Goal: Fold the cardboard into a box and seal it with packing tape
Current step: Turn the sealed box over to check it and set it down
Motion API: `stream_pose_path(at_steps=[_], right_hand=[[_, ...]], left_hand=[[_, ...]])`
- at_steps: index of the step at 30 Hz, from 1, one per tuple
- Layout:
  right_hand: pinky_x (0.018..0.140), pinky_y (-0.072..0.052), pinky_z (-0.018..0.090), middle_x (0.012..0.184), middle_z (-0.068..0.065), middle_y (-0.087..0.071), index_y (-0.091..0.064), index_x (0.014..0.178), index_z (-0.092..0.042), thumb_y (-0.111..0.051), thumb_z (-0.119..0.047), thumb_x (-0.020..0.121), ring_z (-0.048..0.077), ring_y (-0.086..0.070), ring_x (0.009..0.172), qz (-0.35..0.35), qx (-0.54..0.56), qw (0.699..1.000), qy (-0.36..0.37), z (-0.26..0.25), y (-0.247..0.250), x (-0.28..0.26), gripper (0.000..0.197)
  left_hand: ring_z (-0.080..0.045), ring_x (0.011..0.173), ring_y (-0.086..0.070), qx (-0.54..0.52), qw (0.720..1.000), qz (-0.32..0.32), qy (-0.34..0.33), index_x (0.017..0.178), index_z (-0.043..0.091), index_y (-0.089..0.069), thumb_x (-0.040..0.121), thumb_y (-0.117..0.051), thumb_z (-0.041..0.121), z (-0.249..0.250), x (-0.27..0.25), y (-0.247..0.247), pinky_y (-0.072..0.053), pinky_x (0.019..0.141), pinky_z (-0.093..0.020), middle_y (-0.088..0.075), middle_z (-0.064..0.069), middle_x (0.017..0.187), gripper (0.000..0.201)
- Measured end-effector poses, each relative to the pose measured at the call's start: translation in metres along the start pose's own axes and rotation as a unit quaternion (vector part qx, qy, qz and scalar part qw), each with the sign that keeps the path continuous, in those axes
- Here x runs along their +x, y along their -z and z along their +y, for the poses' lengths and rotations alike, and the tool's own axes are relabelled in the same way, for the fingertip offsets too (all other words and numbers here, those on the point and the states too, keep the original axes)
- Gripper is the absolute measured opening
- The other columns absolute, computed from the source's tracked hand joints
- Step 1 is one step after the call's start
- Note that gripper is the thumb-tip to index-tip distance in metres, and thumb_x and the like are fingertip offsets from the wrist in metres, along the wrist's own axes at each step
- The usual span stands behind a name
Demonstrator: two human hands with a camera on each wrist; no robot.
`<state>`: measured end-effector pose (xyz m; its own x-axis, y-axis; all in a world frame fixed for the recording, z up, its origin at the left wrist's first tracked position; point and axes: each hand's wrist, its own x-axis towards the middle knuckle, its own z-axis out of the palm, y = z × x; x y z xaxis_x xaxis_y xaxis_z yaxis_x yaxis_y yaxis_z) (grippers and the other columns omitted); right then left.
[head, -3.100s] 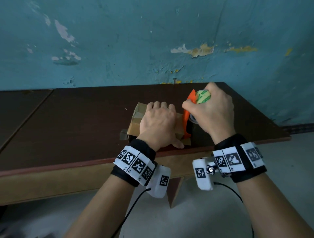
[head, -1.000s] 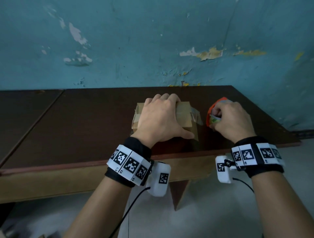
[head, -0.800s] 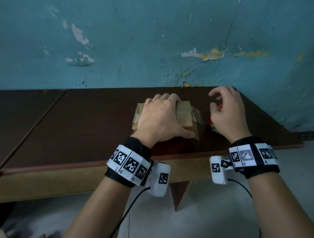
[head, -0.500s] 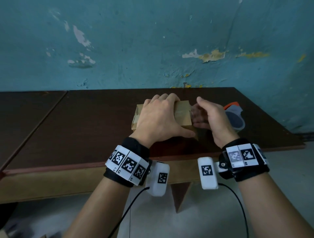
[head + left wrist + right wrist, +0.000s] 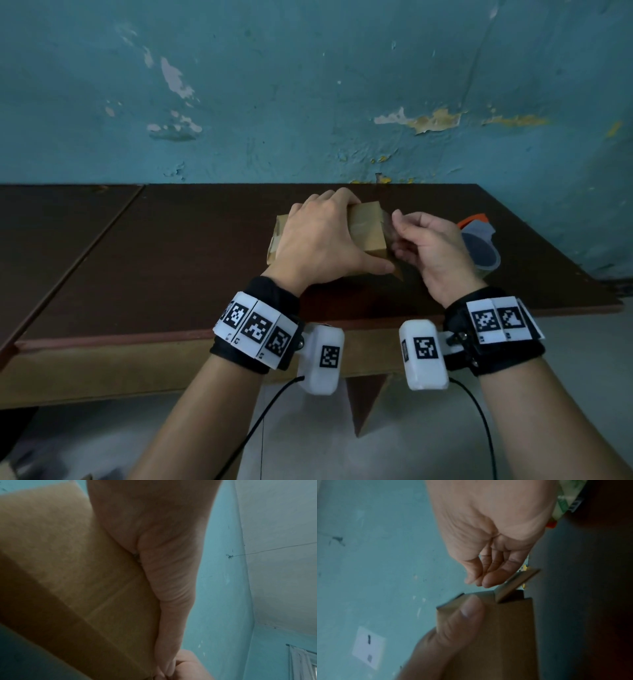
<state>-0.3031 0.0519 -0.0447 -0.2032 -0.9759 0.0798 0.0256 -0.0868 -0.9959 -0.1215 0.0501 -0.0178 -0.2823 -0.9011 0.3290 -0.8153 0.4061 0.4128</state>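
A small brown cardboard box (image 5: 364, 229) lies on the dark table (image 5: 171, 267). My left hand (image 5: 318, 240) grips it from above, fingers curled over the far edge and thumb (image 5: 462, 618) along the near side. In the left wrist view the palm (image 5: 154, 534) lies against the cardboard (image 5: 68, 561). My right hand (image 5: 428, 250) is at the box's right end, its loosely bent fingertips (image 5: 486, 582) touching a small raised flap (image 5: 517, 584) and a clear tape tail (image 5: 388, 229). The orange and grey tape dispenser (image 5: 483, 250) lies on the table just right of that hand.
The table's front edge (image 5: 239, 334) runs just below both wrists. A seam (image 5: 85, 260) on the left divides the tabletop. The peeling blue wall (image 5: 308, 102) stands directly behind the table. The table's right edge is close behind the dispenser.
My right hand set the tape dispenser down on the table to the right, let go, and came back to the box's right end. The left hand stayed on the box.
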Motion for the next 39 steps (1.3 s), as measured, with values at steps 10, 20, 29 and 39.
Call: stream_pose_path(at_steps=[10, 20, 29, 39], right_hand=[[0.052, -0.05, 0.029, 0.071, 0.006, -0.069, -0.063, 0.087, -0.01, -0.064, -0.031, 0.098, 0.015, -0.065, 0.061, 0.057, -0.215, 0.954, 0.203, 0.013, -0.016, 0.0, 0.024], [0.055, -0.036, 0.026, 0.076, -0.007, -0.055, -0.058, 0.098, -0.016, -0.058, -0.036, 0.099, 0.005, -0.053, 0.067, 0.06, -0.376, 0.907, 0.179, 0.013, -0.015, 0.003, 0.021], [0.067, -0.051, 0.034, 0.084, -0.002, -0.064, -0.062, 0.094, -0.017, -0.058, -0.054, 0.093, 0.014, -0.062, 0.08, 0.085, -0.263, 0.942, 0.19, -0.001, -0.018, 0.003, 0.037], [0.087, -0.057, 0.04, 0.104, 0.002, -0.075, -0.072, 0.104, -0.026, -0.049, -0.071, 0.089, 0.019, -0.071, 0.101, -0.08, -0.019, 0.996, -0.046, -0.022, -0.027, -0.01, 0.053]], left_hand=[[-0.013, 0.097, -0.063, -0.059, 0.998, 0.025, 0.022, 0.121, 0.026, -0.062, 0.046, -0.088, 0.075, -0.001, -0.002, 0.003, -0.053, 0.095, -0.044, -0.066, 0.01, 0.106, 0.094], [-0.01, 0.102, -0.061, -0.106, 0.993, 0.035, 0.041, 0.126, 0.028, -0.059, 0.051, -0.091, 0.071, -0.005, -0.006, 0.012, -0.051, 0.095, -0.04, -0.064, 0.014, 0.111, 0.092], [-0.014, 0.11, -0.059, -0.106, 0.993, 0.033, 0.026, 0.129, 0.027, -0.059, 0.054, -0.09, 0.072, -0.008, -0.008, 0.013, -0.05, 0.096, -0.042, -0.063, 0.01, 0.119, 0.093], [-0.012, 0.124, -0.055, -0.181, 0.983, 0.037, 0.006, 0.144, 0.027, -0.049, 0.057, -0.08, 0.081, -0.022, -0.008, 0.011, -0.049, 0.106, -0.04, -0.059, 0.01, 0.133, 0.107]])
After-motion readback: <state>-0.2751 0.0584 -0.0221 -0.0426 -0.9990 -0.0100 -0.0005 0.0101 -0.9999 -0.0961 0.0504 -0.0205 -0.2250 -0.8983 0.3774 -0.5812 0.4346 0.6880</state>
